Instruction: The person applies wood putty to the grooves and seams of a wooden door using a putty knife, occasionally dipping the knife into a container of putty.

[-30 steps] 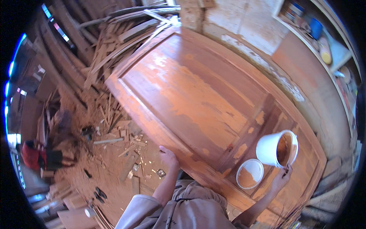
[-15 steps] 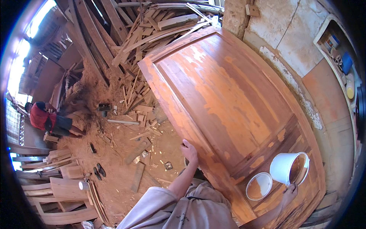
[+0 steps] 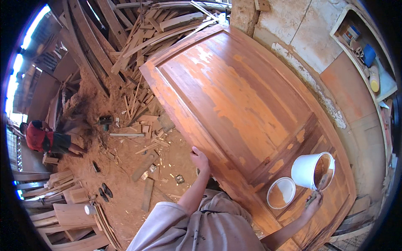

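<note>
A large wooden door panel (image 3: 234, 96), patched with orange filler, slants across the middle and right. My right hand (image 3: 314, 201) is closed round a flat-bladed tool, seemingly a putty knife (image 3: 323, 181), whose blade reaches into the mouth of a white bucket (image 3: 303, 171). The bucket lies tilted on the panel, its mouth turned right, with orange-brown filler inside. Left of it lies a round white lid (image 3: 287, 187), partly smeared with filler. My left hand (image 3: 200, 160) is beside the panel's left edge, thumb apart and nothing visible in it; whether it touches the wood I cannot tell.
Offcuts (image 3: 142, 54) are heaped behind the panel. A person in a red top (image 3: 39, 138) is at the far left. Boards (image 3: 75, 215) lie stacked at lower left, near sandals (image 3: 105, 191) on the dusty floor. A wall shelf (image 3: 362, 54) holds small items at right.
My right hand has turned, and the tool's blade now shows at the bucket mouth. My left hand appears slightly farther off the panel edge. The whole view has shifted a little.
</note>
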`<action>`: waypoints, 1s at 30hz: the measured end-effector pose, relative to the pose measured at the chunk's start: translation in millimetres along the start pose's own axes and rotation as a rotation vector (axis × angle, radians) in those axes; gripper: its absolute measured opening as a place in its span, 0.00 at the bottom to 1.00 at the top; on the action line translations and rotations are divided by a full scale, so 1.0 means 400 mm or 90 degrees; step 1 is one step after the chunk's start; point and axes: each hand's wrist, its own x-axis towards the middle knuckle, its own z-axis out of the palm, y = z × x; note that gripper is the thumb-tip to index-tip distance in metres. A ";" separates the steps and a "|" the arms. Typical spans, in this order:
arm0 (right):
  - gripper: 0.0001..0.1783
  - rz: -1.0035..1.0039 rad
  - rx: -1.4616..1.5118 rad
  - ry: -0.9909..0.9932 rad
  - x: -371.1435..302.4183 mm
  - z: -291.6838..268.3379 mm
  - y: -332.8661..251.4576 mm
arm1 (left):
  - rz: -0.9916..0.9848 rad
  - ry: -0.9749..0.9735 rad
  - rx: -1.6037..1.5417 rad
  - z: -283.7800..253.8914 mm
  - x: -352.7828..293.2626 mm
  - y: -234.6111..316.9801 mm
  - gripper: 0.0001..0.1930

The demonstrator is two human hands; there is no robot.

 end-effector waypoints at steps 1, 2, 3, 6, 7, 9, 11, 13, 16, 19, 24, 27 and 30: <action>0.17 0.011 0.040 -0.010 0.003 -0.018 -0.004 | 0.013 -0.023 -0.049 0.004 0.015 -0.030 0.29; 0.17 0.024 0.082 -0.016 0.005 -0.031 -0.008 | 0.029 -0.048 -0.097 0.010 0.030 -0.064 0.29; 0.17 0.027 0.082 -0.024 0.005 -0.024 -0.009 | 0.030 -0.040 -0.096 0.008 0.058 -0.113 0.29; 0.18 0.039 0.015 -0.017 0.008 -0.017 0.008 | -0.009 -0.136 -0.181 -0.038 0.111 -0.207 0.28; 0.17 0.027 0.029 0.012 0.029 -0.035 0.029 | -0.076 -0.217 -0.160 -0.055 0.100 -0.195 0.27; 0.16 0.038 0.043 0.006 0.051 -0.018 0.049 | -0.135 -0.259 -0.129 -0.164 0.151 -0.224 0.27; 0.16 0.042 0.061 0.007 0.049 -0.009 0.068 | 0.011 -0.333 0.171 -0.255 0.233 -0.305 0.26; 0.16 0.027 0.057 0.014 0.079 -0.034 0.080 | 0.044 -0.369 0.298 -0.318 0.217 -0.311 0.27; 0.16 0.023 0.063 0.006 0.071 -0.020 0.047 | 0.093 -0.378 0.444 -0.415 0.232 -0.324 0.29; 0.17 0.001 0.067 -0.010 0.067 -0.026 0.047 | 0.026 -0.399 0.434 -0.433 0.215 -0.270 0.28; 0.18 0.020 0.059 0.013 0.041 -0.031 0.043 | 0.096 -0.392 0.387 -0.419 0.251 -0.250 0.25; 0.19 -0.031 -0.023 0.010 0.035 -0.046 0.057 | 0.145 -0.464 0.395 -0.372 0.251 -0.213 0.25; 0.16 -0.054 0.000 0.002 0.009 -0.016 0.027 | 0.222 -0.487 0.388 -0.340 0.234 -0.161 0.24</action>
